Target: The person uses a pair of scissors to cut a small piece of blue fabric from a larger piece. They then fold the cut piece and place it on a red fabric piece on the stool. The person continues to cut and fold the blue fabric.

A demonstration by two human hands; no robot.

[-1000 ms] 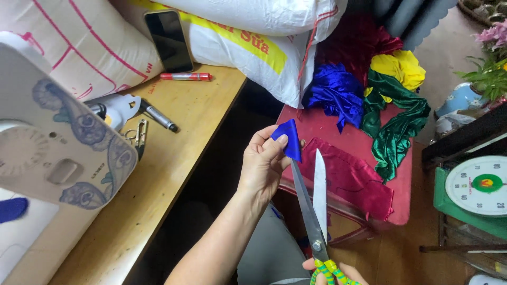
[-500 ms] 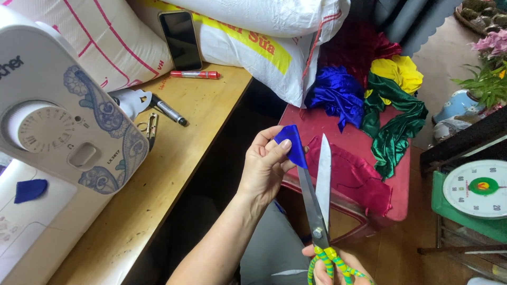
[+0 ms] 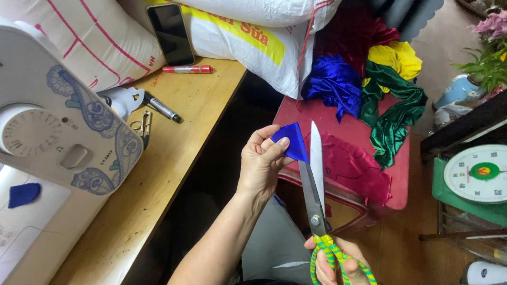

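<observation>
Fingers (image 3: 274, 145) of our left hand (image 3: 261, 166) pinch a small blue fabric piece (image 3: 292, 140), held in midair at the table's three o'clock. It looks light, limp and slippery; we judge a firm hold near its edge best. Our right hand (image 3: 340, 264) grips scissors (image 3: 317, 179), blades slightly parted against the cloth.

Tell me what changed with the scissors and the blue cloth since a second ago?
The scissors slid further along the small blue cloth piece, blades a little open at its edge. The view shifted right and down, so the sewing machine shows more. The left hand keeps pinching the cloth and the right hand keeps the scissor handles.
</observation>
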